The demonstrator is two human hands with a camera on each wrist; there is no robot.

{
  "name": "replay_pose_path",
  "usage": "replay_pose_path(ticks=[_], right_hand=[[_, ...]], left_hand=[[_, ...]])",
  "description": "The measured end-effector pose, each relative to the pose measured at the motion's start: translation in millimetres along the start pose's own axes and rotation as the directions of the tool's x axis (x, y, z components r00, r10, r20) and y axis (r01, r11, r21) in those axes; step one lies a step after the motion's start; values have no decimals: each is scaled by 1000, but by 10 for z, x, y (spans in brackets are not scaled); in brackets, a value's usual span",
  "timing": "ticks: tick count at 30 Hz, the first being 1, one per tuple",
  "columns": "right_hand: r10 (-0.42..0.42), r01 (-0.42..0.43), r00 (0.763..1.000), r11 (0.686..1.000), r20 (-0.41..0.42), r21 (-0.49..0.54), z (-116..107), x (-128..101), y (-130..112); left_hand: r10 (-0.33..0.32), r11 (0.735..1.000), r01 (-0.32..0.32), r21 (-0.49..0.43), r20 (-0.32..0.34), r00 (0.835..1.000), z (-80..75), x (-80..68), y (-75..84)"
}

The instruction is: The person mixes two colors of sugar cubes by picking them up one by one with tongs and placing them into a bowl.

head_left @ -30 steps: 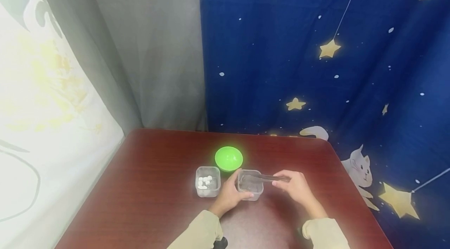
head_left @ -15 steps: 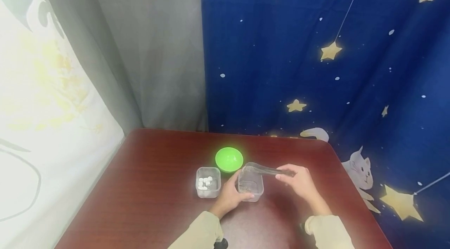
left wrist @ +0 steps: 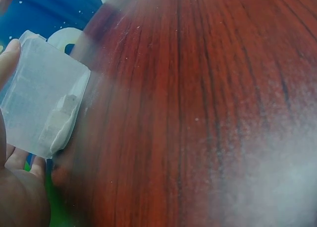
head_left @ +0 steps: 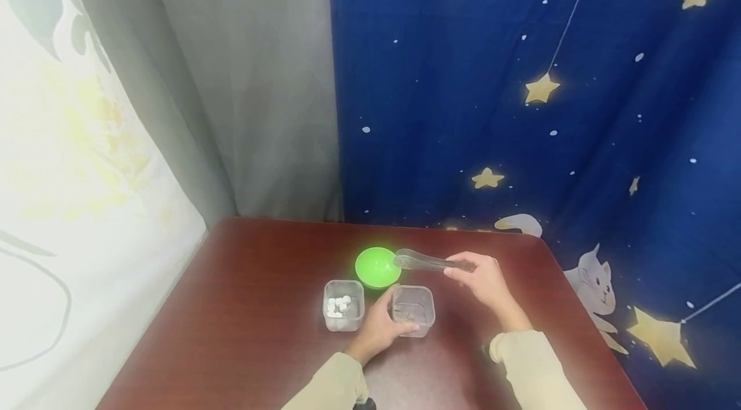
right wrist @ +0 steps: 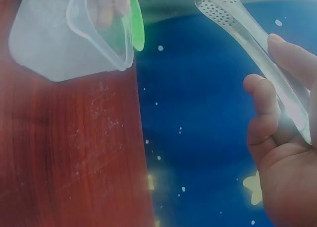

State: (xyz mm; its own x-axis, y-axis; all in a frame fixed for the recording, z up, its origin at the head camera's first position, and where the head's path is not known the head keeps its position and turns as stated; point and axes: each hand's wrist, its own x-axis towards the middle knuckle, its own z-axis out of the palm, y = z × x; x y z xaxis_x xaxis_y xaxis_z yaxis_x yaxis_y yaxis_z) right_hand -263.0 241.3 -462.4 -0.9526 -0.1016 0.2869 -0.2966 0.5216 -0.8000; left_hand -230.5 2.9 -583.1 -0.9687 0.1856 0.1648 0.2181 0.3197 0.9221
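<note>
On the red-brown table [head_left: 260, 281] my left hand [head_left: 386, 318] grips the near left side of a clear square container [head_left: 413, 310]. The left wrist view shows the same container [left wrist: 44, 108] against my fingers [left wrist: 10, 53]. My right hand [head_left: 466, 270] pinches clear plastic tongs [head_left: 431, 261] by the handle. Their tips hover at the right rim of a green bowl [head_left: 373, 266]. In the right wrist view the perforated tongs [right wrist: 237, 24] are raised, with the container [right wrist: 64, 38] and the green bowl's edge [right wrist: 137, 24] behind them. I cannot tell whether the tongs hold anything.
A second clear container [head_left: 343, 304] with several small white cubes stands left of the held one. Behind the table hang a grey curtain [head_left: 243, 88] and a blue starry cloth [head_left: 521, 107]. The table's right edge [head_left: 585, 313] lies beyond my right arm.
My right hand lifted the tongs out of the held container and carried them back and left, to the green bowl's rim. My left hand stayed on the container.
</note>
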Motion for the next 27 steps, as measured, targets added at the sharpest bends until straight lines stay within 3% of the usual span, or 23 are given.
replay_pose_path(ticks=[13, 27], right_hand=[[19, -19, 1000, 1000, -3, 12, 158, 127, 13], [95, -97, 995, 992, 27, 78, 173, -16, 169]], left_hand=[[-8, 1000, 8, -16, 14, 1000, 4, 15, -17], [-5, 1000, 6, -23, 20, 1000, -17, 31, 13]])
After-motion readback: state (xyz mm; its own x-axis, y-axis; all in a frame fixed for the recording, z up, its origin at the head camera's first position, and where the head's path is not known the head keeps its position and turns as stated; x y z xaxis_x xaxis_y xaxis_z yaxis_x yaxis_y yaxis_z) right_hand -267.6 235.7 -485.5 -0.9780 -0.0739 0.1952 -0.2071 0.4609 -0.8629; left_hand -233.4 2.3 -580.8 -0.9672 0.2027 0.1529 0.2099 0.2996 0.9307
